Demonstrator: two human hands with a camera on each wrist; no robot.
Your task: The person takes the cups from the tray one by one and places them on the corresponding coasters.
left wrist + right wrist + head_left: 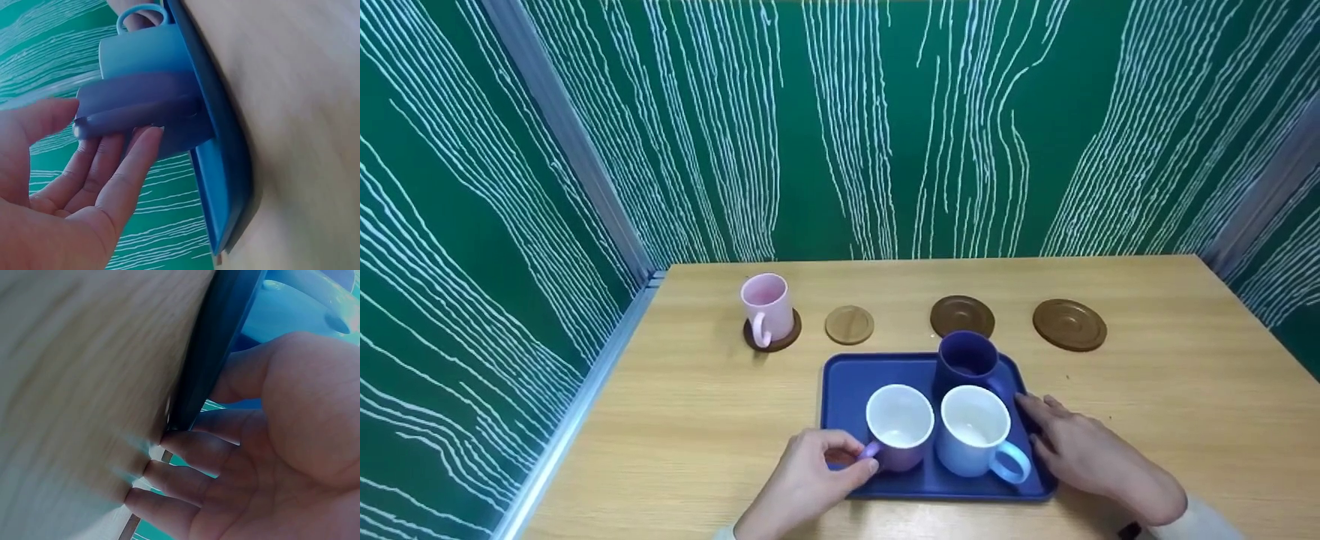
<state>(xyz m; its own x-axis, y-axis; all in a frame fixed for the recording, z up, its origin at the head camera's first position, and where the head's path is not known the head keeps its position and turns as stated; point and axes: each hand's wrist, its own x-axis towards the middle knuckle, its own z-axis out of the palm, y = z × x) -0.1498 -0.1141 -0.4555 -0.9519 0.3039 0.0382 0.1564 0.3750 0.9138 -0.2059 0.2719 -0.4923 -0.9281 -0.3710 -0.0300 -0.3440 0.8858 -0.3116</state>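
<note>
Three mugs on tray: lilac mug (898, 427) at 7 o'clock, pale blue mug (976, 431) at 5 o'clock, dark navy mug (966, 360) at 1 o'clock; all upright, packed close.
Tray: blue tray (840, 382), shallow raised rim, flat on the wooden table (1170, 420), near the front edge.
Left hand: left hand (802, 484) at the tray's 7 o'clock corner, thumb and forefinger curled round the lilac mug's handle; remaining fingers (121, 169) lie loosely spread beside the mug wall.
Right hand: right hand (1084, 450) along the tray's 3 o'clock edge, fingers (197, 450) straight and slightly apart, tips on the rim, nothing gripped.
Handling, judged: mugs look glazed ceramic, so stiff, smooth, breakable and fairly weighty; the tray looks like slick plastic, so mugs may slide if it tilts.
Best hold, judged: handle loop, or round the body.
Beyond the tray: pink mug (766, 306) on a dark coaster at 11 o'clock; pale coaster (849, 325) at 12; two brown saucers (962, 315) (1069, 324) towards 1 and 2 o'clock.
</note>
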